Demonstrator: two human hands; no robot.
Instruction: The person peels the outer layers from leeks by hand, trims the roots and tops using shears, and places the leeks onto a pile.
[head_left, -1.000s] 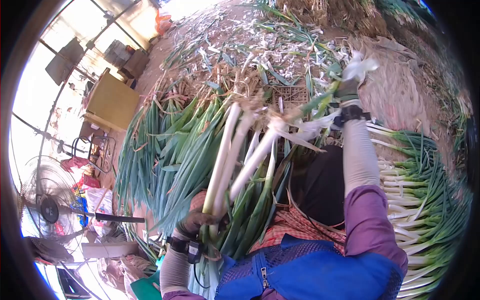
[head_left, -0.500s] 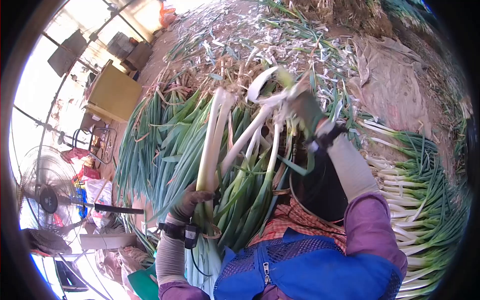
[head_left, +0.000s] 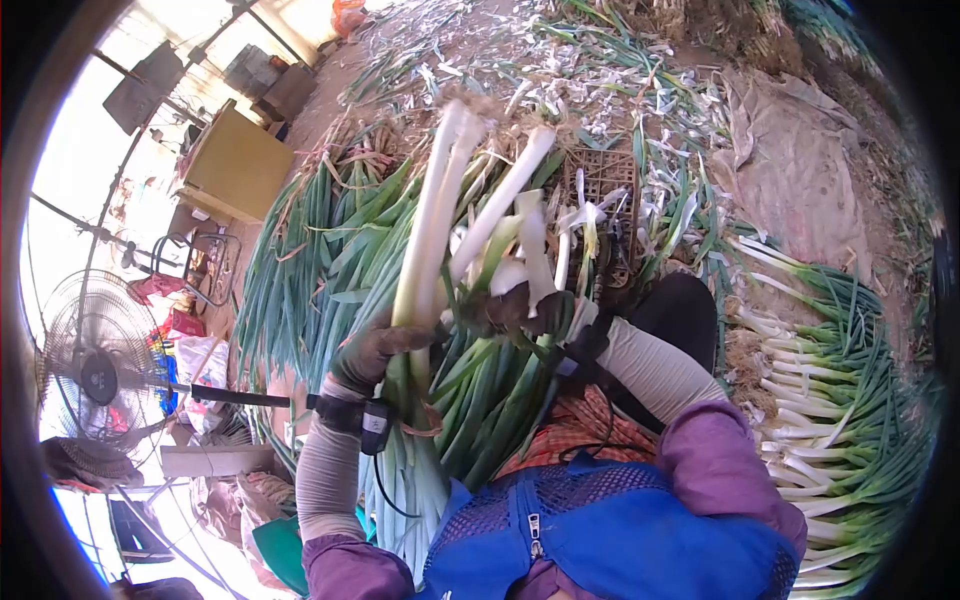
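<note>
My left hand (head_left: 385, 352), in a dark glove, is wrapped around thick green onions (head_left: 432, 220) whose white shafts and roots point up and away from me. Beside it, my gloved right hand (head_left: 508, 312) is closed on loosened outer layers (head_left: 533, 245) of green onion, white and pale green, sticking up from the fingers. One bare white shaft (head_left: 505, 205) rises just behind that hand. Long green leaves (head_left: 500, 390) hang below both hands toward my lap.
A heap of untrimmed green onions (head_left: 310, 245) lies left of my hands. Cleaned ones are lined up in a row (head_left: 810, 400) at right. Ahead are a plastic crate (head_left: 605, 185), scattered peelings (head_left: 500, 65) and a cloth sheet (head_left: 790, 170). A fan (head_left: 98, 375) stands at left.
My right hand has swept down and left toward my left hand, carrying outer layers with it. The crate behind has come into view. My left hand keeps its grip.
</note>
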